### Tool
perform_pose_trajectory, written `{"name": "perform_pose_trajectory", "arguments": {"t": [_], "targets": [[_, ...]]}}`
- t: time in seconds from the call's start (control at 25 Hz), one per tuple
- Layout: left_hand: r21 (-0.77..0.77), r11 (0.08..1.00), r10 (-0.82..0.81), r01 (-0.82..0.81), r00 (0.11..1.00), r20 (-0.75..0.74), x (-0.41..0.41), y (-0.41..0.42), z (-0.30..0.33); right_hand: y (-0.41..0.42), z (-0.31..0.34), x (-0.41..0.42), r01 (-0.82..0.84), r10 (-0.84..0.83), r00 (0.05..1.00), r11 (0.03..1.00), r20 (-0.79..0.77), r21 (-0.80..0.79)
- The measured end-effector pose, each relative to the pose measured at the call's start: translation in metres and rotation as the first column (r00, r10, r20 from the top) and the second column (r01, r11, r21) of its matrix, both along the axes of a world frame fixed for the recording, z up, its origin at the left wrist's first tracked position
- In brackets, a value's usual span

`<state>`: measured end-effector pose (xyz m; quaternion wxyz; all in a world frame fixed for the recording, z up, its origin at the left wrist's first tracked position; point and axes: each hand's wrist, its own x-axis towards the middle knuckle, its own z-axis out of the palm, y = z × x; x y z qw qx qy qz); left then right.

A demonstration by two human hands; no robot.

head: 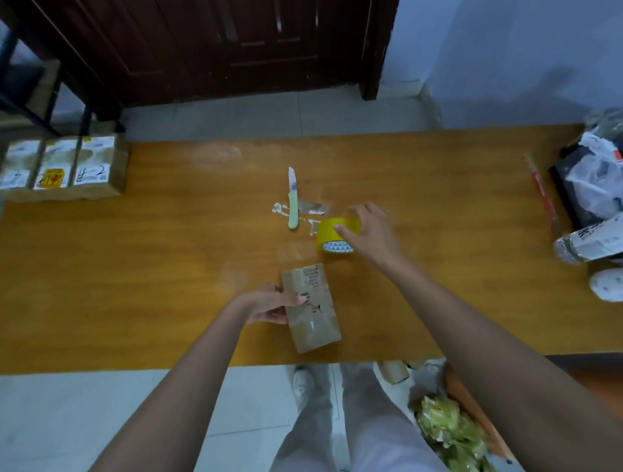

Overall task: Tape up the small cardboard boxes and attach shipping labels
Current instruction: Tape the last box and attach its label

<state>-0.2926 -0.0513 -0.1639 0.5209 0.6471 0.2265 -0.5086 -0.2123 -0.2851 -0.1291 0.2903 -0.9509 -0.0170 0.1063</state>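
Note:
A small brown cardboard box (312, 310) lies on the orange wooden table (128, 277) near its front edge. My left hand (270, 304) holds the box by its left side, thumb on top. A yellow tape roll (333, 235) stands on the table just beyond the box. My right hand (370, 230) grips the roll from the right, fingers curled over its top. Three labelled boxes (62, 168) sit together at the far left corner.
A knife with a pale green handle (293, 201) lies beside scraps of tape (312, 209) behind the roll. Plastic bags and packages (602, 197) crowd the right end, with a red-striped stick (541, 189) beside them. Crumpled tape waste (451, 435) lies on the floor.

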Motion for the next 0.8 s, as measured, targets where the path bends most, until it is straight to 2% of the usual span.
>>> {"name": "perform_pose_trajectory", "arguments": {"t": [0.08, 0.2, 0.32, 0.4, 0.44, 0.56, 0.6, 0.68, 0.8], "targets": [[0.038, 0.999, 0.026, -0.027, 0.999, 0.025, 0.004, -0.01, -0.006, 0.005, -0.003, 0.015, -0.04, 0.038, 0.997, 0.999, -0.063, -0.026], [0.153, 0.988, -0.011, 0.003, 0.999, 0.05, 0.02, -0.02, -0.006, 0.016, -0.008, 0.033, -0.107, 0.097, 0.959, 0.994, -0.267, -0.023], [0.24, 0.959, -0.162, 0.148, 0.986, 0.037, 0.038, -0.022, -0.001, 0.025, -0.012, 0.039, -0.126, 0.102, 0.951, 0.99, -0.291, -0.063], [0.29, 0.943, -0.188, 0.165, 0.981, 0.052, 0.05, -0.021, 0.001, 0.025, -0.016, 0.041, -0.044, 0.031, 0.955, 0.998, -0.294, -0.04], [0.328, 0.935, -0.167, 0.132, 0.983, 0.08, 0.056, -0.021, 0.001, 0.023, -0.018, 0.041, 0.025, -0.025, 0.954, 1.0, -0.299, -0.004], [0.378, 0.909, 0.081, -0.174, 0.965, 0.249, 0.07, -0.018, -0.003, 0.019, -0.023, 0.039, 0.167, -0.13, 0.954, 0.979, -0.27, 0.119], [0.381, 0.895, 0.112, -0.231, 0.944, 0.31, 0.073, -0.016, -0.006, 0.02, -0.024, 0.038, 0.186, -0.138, 0.954, 0.969, -0.265, 0.163], [0.398, 0.882, 0.089, -0.254, 0.918, 0.387, 0.075, -0.012, -0.011, 0.026, -0.021, 0.04, 0.219, -0.14, 0.946, 0.94, -0.292, 0.26], [0.386, 0.876, 0.124, -0.289, 0.909, 0.398, 0.076, -0.011, -0.015, 0.042, -0.004, 0.045, 0.205, -0.079, 0.945, 0.9, -0.318, 0.384]]}}
